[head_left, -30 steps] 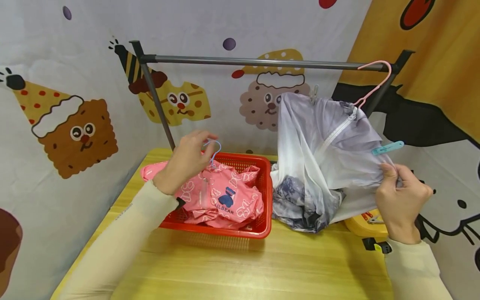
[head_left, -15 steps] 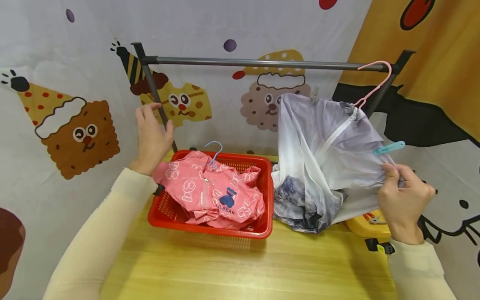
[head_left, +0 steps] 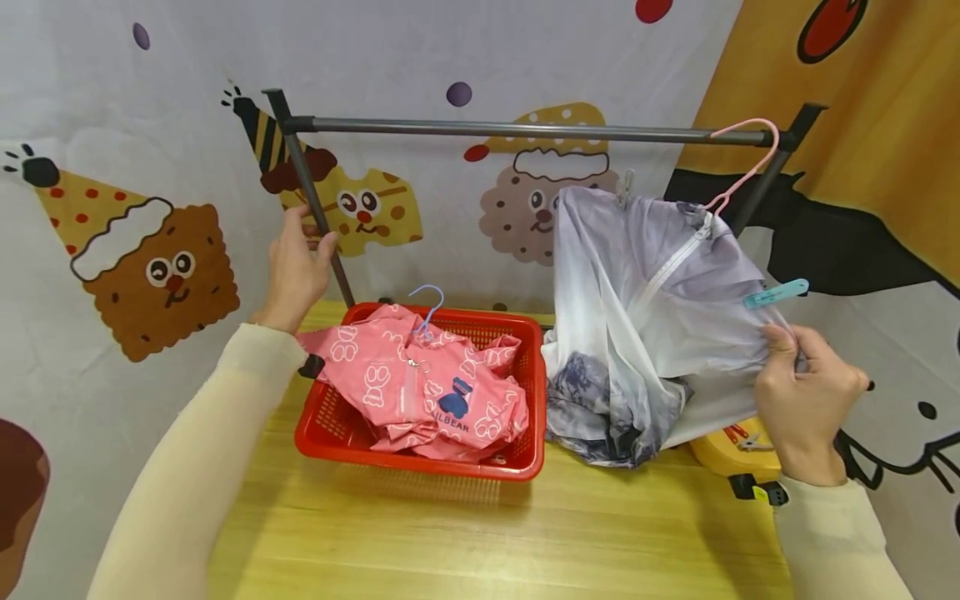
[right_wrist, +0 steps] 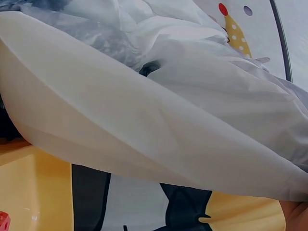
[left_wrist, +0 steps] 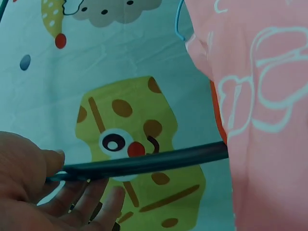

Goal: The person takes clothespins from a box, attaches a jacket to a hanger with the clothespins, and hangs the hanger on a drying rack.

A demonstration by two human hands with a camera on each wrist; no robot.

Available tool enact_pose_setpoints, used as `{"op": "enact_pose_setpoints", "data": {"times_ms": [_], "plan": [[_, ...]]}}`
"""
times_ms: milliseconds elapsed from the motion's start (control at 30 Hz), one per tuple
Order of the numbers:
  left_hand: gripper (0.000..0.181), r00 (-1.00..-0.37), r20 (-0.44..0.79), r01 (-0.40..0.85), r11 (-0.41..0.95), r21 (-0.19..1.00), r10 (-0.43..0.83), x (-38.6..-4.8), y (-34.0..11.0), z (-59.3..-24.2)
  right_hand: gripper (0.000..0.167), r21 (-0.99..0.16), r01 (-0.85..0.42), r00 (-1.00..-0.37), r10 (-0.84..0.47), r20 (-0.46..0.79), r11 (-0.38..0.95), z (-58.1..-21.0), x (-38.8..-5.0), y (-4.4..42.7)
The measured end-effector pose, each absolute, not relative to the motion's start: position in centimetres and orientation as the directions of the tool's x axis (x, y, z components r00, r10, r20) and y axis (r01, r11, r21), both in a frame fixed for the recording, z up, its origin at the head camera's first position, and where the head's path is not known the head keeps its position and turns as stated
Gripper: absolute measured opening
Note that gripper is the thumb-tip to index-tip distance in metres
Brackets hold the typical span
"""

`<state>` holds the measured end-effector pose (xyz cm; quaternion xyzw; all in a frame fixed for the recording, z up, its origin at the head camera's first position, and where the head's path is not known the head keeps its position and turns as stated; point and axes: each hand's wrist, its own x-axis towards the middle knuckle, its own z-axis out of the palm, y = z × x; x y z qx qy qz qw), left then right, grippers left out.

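My left hand (head_left: 292,271) is at the left post (head_left: 306,179) of a dark metal clothes rack. Its fingers bend behind the post and its thumb lies along the front, as the left wrist view of the post (left_wrist: 154,161) also shows. At the right, my right hand (head_left: 806,400) pinches the edge of a grey-and-white zip jacket (head_left: 622,292) and holds it stretched out. That jacket hangs from a pink hanger (head_left: 768,154) on the rack's bar. A turquoise clothespin (head_left: 777,293) is clipped to the cloth, and a clear peg (head_left: 626,187) sits at its top.
In the middle of the table (head_left: 465,542) stands a red basket (head_left: 420,467). A pink bear-print jacket (head_left: 435,400) with a blue hanger (head_left: 431,304) lies in it, one sleeve over the left rim. A yellow container (head_left: 727,454) with pegs is partly behind the grey jacket.
My left hand has left the blue hanger and moved left and up to the rack's post, where its fingers have bent round it. My right hand keeps its pinch on the grey jacket.
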<state>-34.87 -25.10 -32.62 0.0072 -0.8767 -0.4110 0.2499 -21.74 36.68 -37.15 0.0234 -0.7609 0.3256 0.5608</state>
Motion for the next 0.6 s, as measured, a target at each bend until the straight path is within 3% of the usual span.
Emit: {"op": "enact_pose_setpoints", "data": {"times_ms": [200, 600], "plan": [[0.046, -0.898, 0.385, 0.162, 0.656, 0.737, -0.211, -35.7, -25.8, -33.0, 0.038, -0.472, -0.387, -0.362, 0.341, 0.868, 0.792, -36.7, -22.1, 36.7], [0.044, -0.923, 0.321, 0.105, 0.661, 0.743, -0.214, -36.1, -25.9, -32.7, 0.042, -0.479, -0.366, -0.358, 0.354, 0.864, 0.798, -34.9, -22.8, 36.6]]}}
